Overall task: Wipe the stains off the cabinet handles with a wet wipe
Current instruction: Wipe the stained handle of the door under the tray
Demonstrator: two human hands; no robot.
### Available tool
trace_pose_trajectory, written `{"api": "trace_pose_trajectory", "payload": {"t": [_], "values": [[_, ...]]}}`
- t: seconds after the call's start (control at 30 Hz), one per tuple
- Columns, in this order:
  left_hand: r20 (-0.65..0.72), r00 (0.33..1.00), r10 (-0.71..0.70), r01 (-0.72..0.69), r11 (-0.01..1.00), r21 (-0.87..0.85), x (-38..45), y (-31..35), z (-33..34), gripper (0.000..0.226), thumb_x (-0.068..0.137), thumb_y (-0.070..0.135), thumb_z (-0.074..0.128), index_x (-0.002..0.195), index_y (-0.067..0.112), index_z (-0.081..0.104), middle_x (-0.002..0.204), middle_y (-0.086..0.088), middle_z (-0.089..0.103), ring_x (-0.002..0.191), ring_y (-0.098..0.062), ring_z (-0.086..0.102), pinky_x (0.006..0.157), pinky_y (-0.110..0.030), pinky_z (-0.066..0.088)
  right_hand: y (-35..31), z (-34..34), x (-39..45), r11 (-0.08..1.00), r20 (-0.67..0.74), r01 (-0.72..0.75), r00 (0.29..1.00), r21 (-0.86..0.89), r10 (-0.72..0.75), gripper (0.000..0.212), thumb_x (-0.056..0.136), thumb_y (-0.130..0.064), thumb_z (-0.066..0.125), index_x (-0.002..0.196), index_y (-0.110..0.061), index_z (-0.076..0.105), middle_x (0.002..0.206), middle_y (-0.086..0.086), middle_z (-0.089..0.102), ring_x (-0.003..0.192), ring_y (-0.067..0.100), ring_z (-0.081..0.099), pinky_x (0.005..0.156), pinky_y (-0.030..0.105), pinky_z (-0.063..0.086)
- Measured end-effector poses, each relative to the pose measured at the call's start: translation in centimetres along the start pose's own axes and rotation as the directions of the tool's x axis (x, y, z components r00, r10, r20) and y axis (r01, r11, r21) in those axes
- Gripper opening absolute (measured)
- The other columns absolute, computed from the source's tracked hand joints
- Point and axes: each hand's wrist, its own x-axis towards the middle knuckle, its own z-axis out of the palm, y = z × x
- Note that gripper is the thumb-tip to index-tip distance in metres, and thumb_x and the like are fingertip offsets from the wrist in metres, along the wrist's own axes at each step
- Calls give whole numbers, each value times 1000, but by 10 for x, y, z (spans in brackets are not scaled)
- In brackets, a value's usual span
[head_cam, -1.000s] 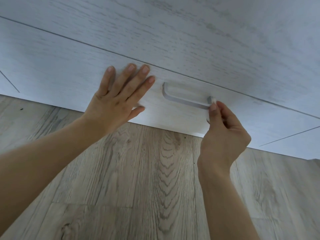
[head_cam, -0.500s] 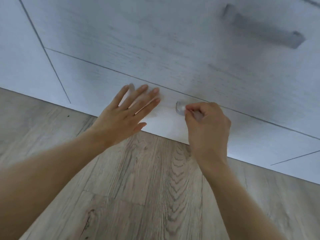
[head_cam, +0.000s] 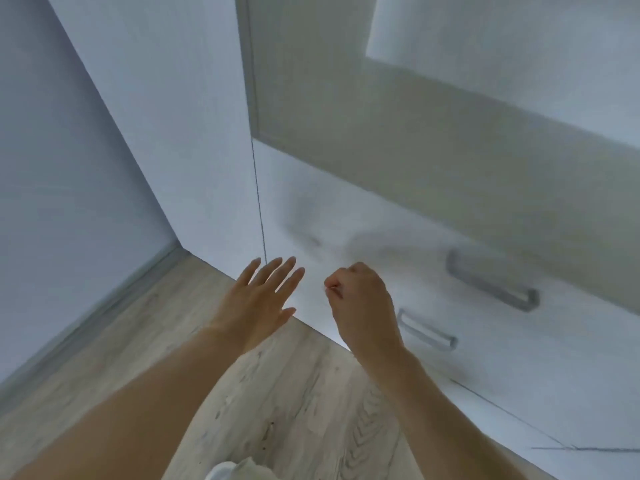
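Two grey bar handles sit on the white drawer fronts (head_cam: 346, 216): a lower handle (head_cam: 427, 332) and an upper handle (head_cam: 491, 282), both blurred. My right hand (head_cam: 363, 303) is curled into a fist just left of the lower handle and not touching it. Only a pale sliver of the wet wipe (head_cam: 333, 289) shows at its fingertips. My left hand (head_cam: 263, 299) is flat with its fingers apart and holds nothing. It hovers in front of the drawer's bottom left corner.
A tall white cabinet side panel (head_cam: 166, 133) meets a wall (head_cam: 52, 168) at the left. A beige open shelf recess (head_cam: 450, 150) lies above the drawers. Wood-look flooring (head_cam: 277, 410) runs below. Something white (head_cam: 232, 471) shows at the bottom edge.
The view has swung left and pulled back. My right hand has come off the lower handle and moved left of it. My left hand has lifted off the drawer front.
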Motion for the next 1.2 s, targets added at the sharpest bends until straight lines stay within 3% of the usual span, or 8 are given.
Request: {"api": "trace_pose_trajectory", "payload": {"t": [0.13,0.33,0.47,0.77,0.93,1.03,1.1,1.2], "values": [[5,999,-38,38,999,-31,-10,-42,-136,69,61,42,86,119,11,67,124,-9,63,108,-25,64,89,-47,51,-80,-108,9,996,32,90,995,-2,-89,18,95,-15,50,103,-16,66,99,-1,57,94,13,52,74,20,44],[-101,988,-113,108,993,-56,-6,-98,-323,68,67,39,84,124,9,63,125,-11,62,110,-26,63,92,-47,50,-184,-284,33,989,17,127,992,-75,-126,16,95,-15,51,100,-15,66,99,2,56,88,16,54,66,19,36],[-69,989,-132,132,991,-13,6,-126,-393,66,100,47,34,152,16,10,157,-7,18,144,-22,22,117,-41,12,-235,-352,44,984,-6,142,990,-104,-143,16,93,-13,54,99,-14,69,98,5,57,89,19,57,67,20,38],[-74,996,-46,53,994,96,33,-218,-419,64,99,53,16,153,22,2,160,-3,6,146,-24,9,119,-39,3,-310,-365,57,984,-133,102,984,-143,-121,17,94,-16,53,99,-13,69,92,3,59,72,12,51,64,18,40],[-92,983,156,-152,987,51,36,-283,-397,61,82,43,68,131,8,56,130,-15,57,118,-32,57,101,-47,42,-343,-327,81,992,-190,-46,982,-117,23,18,95,-14,52,100,-14,69,98,3,59,78,12,50,69,19,41],[-107,969,224,-212,971,112,35,-321,-378,61,68,39,81,116,4,67,113,-16,67,100,-32,67,87,-49,51,-362,-308,93,990,-179,-119,978,-78,104,19,94,-12,51,100,-15,69,99,3,58,80,12,51,70,20,42],[-60,968,243,-235,965,115,39,-340,-368,62,76,41,74,126,6,60,121,-16,64,108,-31,63,94,-48,47,-374,-299,99,987,-162,-144,978,-66,132,19,94,-13,51,101,-15,69,100,3,58,85,15,56,75,24,47],[56,974,217,-223,964,144,46,-360,-352,63,99,49,30,152,16,18,152,-7,32,139,-24,32,116,-40,19,-385,-290,104,981,-160,-185,971,-49,175,19,93,-13,52,100,-15,70,100,4,59,88,18,59,77,27,50]]}}
